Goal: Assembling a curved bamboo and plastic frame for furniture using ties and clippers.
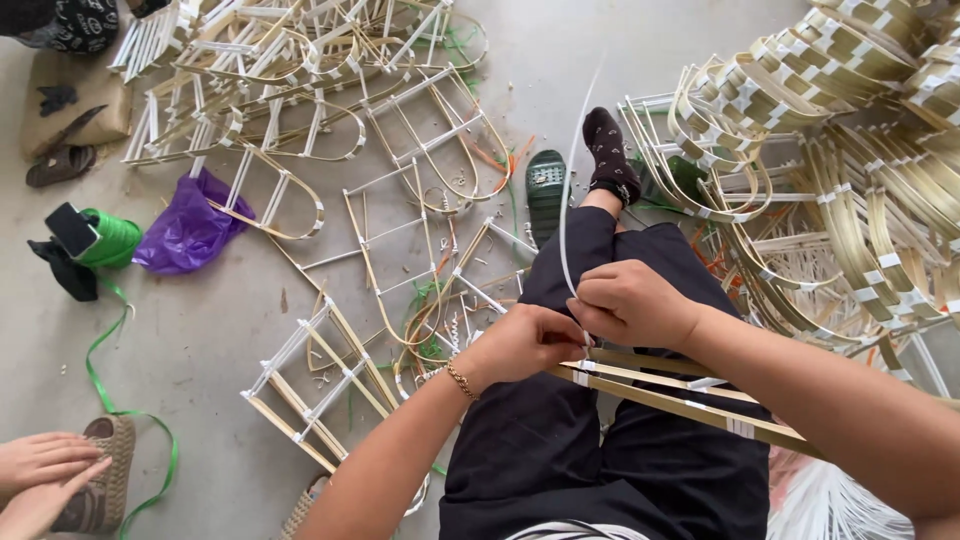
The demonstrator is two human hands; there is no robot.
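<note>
A frame of flat bamboo strips point(690, 395) lies across my lap, bound at points with white tape. My left hand point(525, 340), with a gold bracelet on its wrist, pinches the near end of the frame. Just above it, my right hand point(630, 305) is closed on a thin white plastic strip point(568, 200) that rises in a curve away from me. Both hands meet at the frame's end joint. My black-trousered leg stretches forward, ending in a dark sock point(608, 150).
Several finished bamboo frames point(300, 90) cover the floor ahead, and curved ones point(850, 150) pile up at right. A purple bag point(190, 230), a green tape roll point(105, 240), a green sandal point(546, 190) and another person's hands point(45, 475) lie at left.
</note>
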